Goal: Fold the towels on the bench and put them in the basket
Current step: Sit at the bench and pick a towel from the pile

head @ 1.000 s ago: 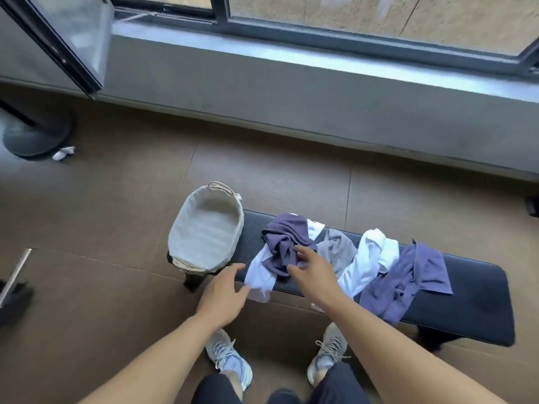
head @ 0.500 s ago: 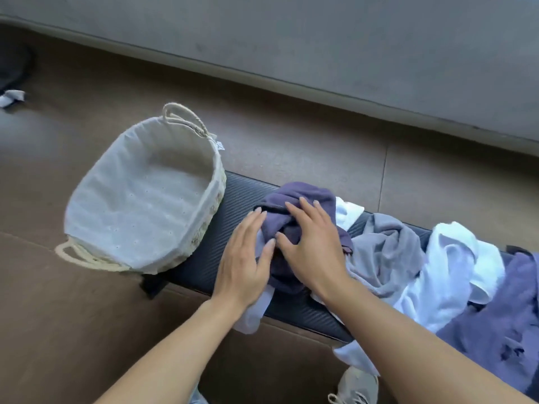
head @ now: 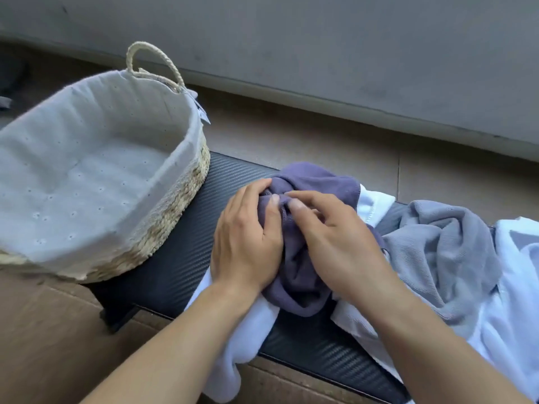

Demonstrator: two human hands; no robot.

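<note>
The task has barely begun: the basket [head: 96, 170] at the desk's [head: 163, 275] left end holds nothing. Both the left hand [head: 248, 243] and right hand [head: 335, 243] grip the crumpled purple towel [head: 315, 179] beside it; grey towel [head: 443, 246] and white towel [head: 519, 316] lie unfolded rightward.

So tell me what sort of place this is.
Probably a room in a home or a gym corner: a padded black bench on a tiled floor by a grey wall, with a lined wicker basket and towels.
</note>
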